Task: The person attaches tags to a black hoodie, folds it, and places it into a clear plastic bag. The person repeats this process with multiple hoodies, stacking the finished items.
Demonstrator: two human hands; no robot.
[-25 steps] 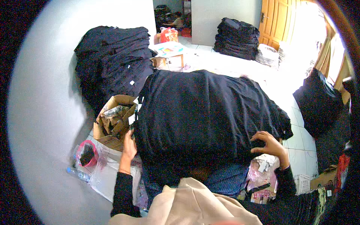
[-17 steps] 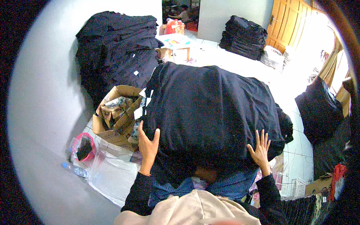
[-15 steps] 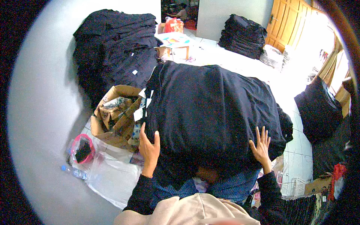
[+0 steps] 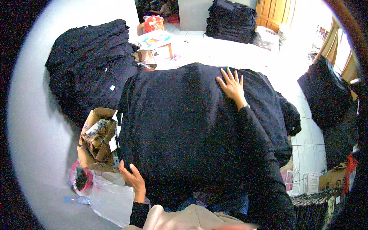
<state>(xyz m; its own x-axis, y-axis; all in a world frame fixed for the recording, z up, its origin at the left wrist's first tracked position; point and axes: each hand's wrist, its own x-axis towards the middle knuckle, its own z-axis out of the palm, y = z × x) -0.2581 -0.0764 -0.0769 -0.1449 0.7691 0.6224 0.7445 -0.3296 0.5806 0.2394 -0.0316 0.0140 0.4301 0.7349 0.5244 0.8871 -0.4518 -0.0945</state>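
Cloth [image 4: 180, 126], black and broad, lies spread beneath the right hand [image 4: 232, 85] and extends rightward from the left hand [image 4: 132, 178]. A black heap [image 4: 88, 69] stands well beyond the left hand. A black stack [image 4: 231, 23] is sited well beyond the right hand. An open carton [image 4: 86, 158] sits just forward and left of the left hand. Right hand: palm down, fingers spread, resting on the cloth toward its far edge, grasping nothing. Left hand: at the cloth's left edge, thumb and forefinger apart, nothing seen between them; contact cannot be determined. A pink bin [image 4: 89, 181] and, nearer the wearer, a clear bottle [image 4: 79, 200] stand or lie left of the left hand. White tags [image 4: 112, 144] show just beyond its fingertips
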